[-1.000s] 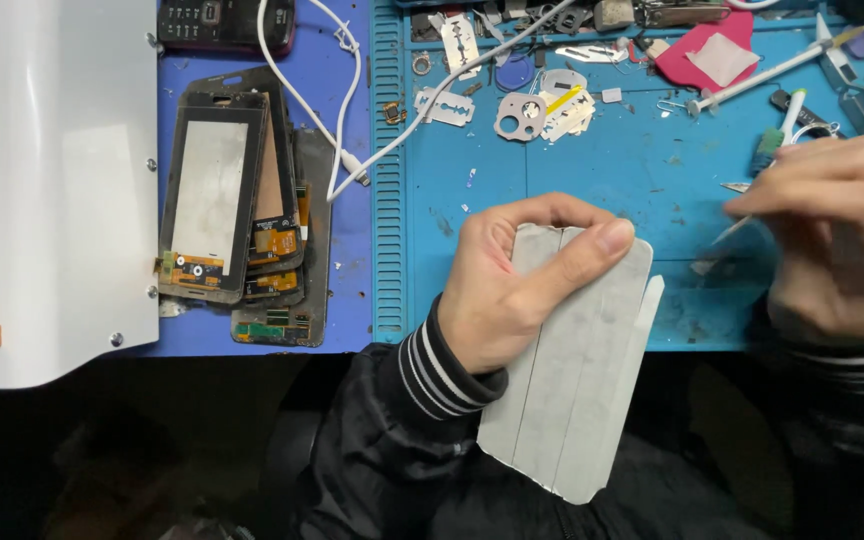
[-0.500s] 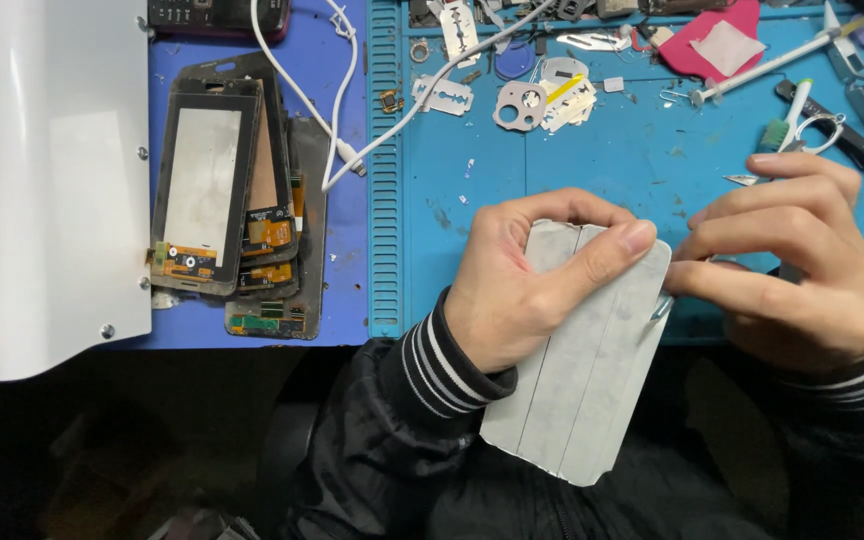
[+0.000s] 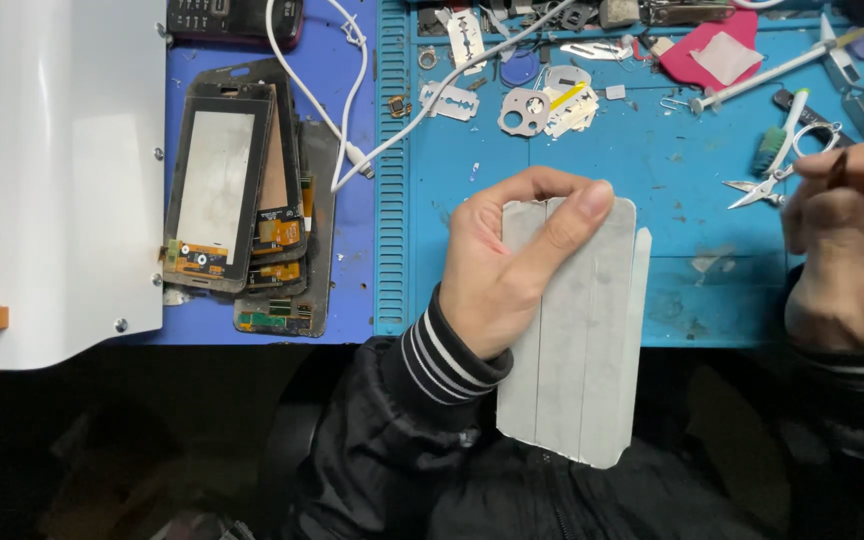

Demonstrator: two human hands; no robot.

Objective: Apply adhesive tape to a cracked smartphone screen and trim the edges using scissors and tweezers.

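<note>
the right hand (image 3: 847, 255) has moved off the panel (image 3: 577, 340), pinching a thin tool (image 3: 838, 168), while the left hand (image 3: 512, 265) still clamps the panel.

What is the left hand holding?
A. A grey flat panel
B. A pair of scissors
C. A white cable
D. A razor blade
A: the left hand grips the grey flat panel, thumb across its face, while the scissors, cable and razor blade lie untouched on the mat.
</note>
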